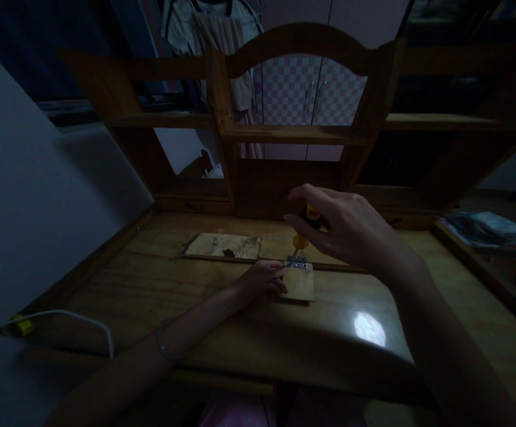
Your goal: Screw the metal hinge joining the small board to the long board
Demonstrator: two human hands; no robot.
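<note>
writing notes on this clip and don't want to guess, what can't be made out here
All in the head view:
Screwdriver: the right hand covers part of its handle.
Its tip on the hinge: too small and dim to tell whether it sits in a screw.
Small board: the left hand hides part of its left edge.
Pile at right: too dim to identify.

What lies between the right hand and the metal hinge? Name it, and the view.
The yellow-and-black screwdriver, running slantwise down from the right hand to the metal hinge, as the head view shows.
</note>
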